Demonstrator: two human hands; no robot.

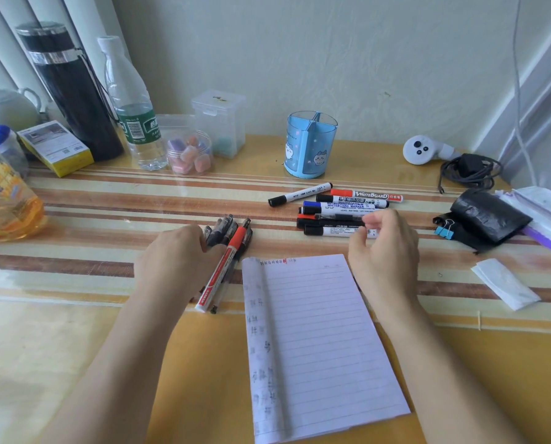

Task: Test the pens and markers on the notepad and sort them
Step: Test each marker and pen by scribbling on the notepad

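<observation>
Squarely on the striped table (75, 261), the notepad (316, 331) lies open between both hands, its long axis running away from the person. The right hand (386, 251) hovers with fingers loosely curled over the right end of the markers (344, 206), which are stacked crosswise just beyond the pad. Whether it pinches one cannot be told. The left hand (178, 257) curls round a bundle of pens (226, 229) just left of the pad. A blue pen cup (311, 145) stands behind the markers, apparently clear of either reach.
</observation>
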